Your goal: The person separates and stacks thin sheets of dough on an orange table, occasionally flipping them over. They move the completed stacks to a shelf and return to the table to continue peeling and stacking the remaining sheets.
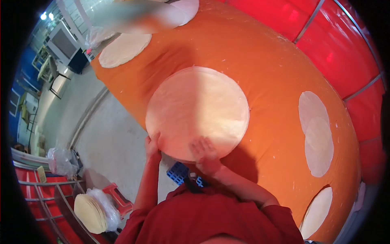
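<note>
A large thin round sheet of pale dough (198,112) lies flat on an orange cloth-covered surface (268,61). My left hand (152,143) touches its near left edge, fingers curled at the rim. My right hand (204,152) lies palm down on the sheet's near edge, fingers spread. Neither hand lifts the sheet. I wear a red shirt.
More round sheets lie on the cloth: one at the far left (124,49), two overlapping at the right (317,134), one at the lower right (317,211). A stack of sheets in plastic (92,211), a red stool (118,197) and a blue crate (178,173) stand on the floor.
</note>
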The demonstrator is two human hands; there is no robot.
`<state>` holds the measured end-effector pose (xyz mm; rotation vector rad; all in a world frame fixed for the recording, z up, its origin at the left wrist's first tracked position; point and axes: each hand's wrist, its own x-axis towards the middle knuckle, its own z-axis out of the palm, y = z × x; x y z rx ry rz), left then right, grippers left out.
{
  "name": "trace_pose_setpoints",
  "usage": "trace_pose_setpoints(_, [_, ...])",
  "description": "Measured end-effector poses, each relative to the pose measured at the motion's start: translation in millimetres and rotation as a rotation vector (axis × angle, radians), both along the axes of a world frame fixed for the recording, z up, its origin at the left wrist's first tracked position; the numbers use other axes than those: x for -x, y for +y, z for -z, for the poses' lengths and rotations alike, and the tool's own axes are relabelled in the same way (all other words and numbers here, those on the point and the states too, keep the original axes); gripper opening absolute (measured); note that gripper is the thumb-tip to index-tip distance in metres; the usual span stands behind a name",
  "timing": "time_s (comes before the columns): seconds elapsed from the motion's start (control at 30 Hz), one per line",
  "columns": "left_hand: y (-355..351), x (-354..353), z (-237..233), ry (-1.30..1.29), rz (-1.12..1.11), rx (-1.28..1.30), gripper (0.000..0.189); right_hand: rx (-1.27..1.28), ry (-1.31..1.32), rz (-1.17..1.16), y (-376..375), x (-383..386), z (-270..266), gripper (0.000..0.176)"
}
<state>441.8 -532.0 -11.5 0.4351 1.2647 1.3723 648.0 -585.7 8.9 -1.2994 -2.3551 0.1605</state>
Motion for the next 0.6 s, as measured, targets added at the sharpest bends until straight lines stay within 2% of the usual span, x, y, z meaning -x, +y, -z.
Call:
trace_pose_setpoints(0.03, [1.4, -1.2, -6.7, 0.0, 0.01, -0.008, 0.039, -0.008, 0.0, 0.01, -2.4, -1.8, -0.7, 0.039])
trace_pose_setpoints(0.1, [1.1, 1.6, -12.8, 0.219, 0.005, 0.131, 0.034, 0.198, -0.01, -0.115, -1.1, -0.4, -11.3, 0.043])
trace_pose_setpoints(0.13, [1.5, 3.2, 5.5, 0.4, -0.027, 0.066, 0.032, 0.489, 0.454, -0.061, 12.1, -10.0, -7.4, 0.049])
trace_pose_setpoints(0.17, [2.7, 0.1, 5.8, 0.407, -0.009, 0.064, 0.032, 0.691, 0.979, 0.004, 25.5, -19.6, -3.3, 0.055])
trace_pose_setpoints(0.23, [-0.9, -11.1, 7.4, 0.697, -0.101, -0.068, 0.031, 0.49, 1.106, 0.297, 50.0, -66.9, -40.7, 0.057])
trace_pose_setpoints(0.3, [2.8, -14.5, 13.9, 0.761, -0.12, -0.113, 0.031, 0.222, 0.721, 0.632, 79.8, -105.5, -14.1, 0.057])
trace_pose_setpoints(0.33, [4.4, -13.9, 15.4, 0.822, -0.165, -0.149, 0.03, 0.129, 0.38, 0.744, 94.3, -118.8, 20.6, 0.057])
trace_pose_setpoints(0.37, [4.1, -10.6, 11.2, 0.831, -0.161, -0.162, 0.03, 0.123, 0.393, 0.749, 95.8, -111.9, 17.4, 0.057])
trace_pose_setpoints(0.43, [1.9, -2.2, -1.2, 0.664, -0.02, -0.164, 0.027, 0.139, 0.062, 0.923, 96.6, -94.8, 12.6, 0.054])
trace_pose_setpoints(0.47, [3.1, 1.7, -11.6, 0.673, -0.009, -0.167, 0.027, 0.143, 0.071, 0.933, 107.0, -105.6, 41.1, 0.054])
trace_pose_setpoints(0.5, [3.9, 5.8, -24.3, 0.485, 0.083, 0.0, 0.026, 0.244, 0.56, 0.809, 125.0, -125.9, 91.2, 0.063])
trace_pose_setpoints(0.53, [4.8, 7.5, -33.5, 0.294, 0.171, 0.168, 0.027, 0.287, 0.802, 0.731, 128.6, -133.5, 89.0, 0.067])
trace_pose_setpoints(0.57, [4.5, 7.4, -38.6, 0.298, 0.18, 0.168, 0.027, 0.327, 1.044, 0.654, 131.9, -140.7, 86.0, 0.072])
trace_pose_setpoints(0.6, [2.5, 7.4, -42.3, 0.022, 0.239, 0.159, 0.03, 0.671, 1.186, 0.573, 118.4, -141.1, 22.8, 0.072])
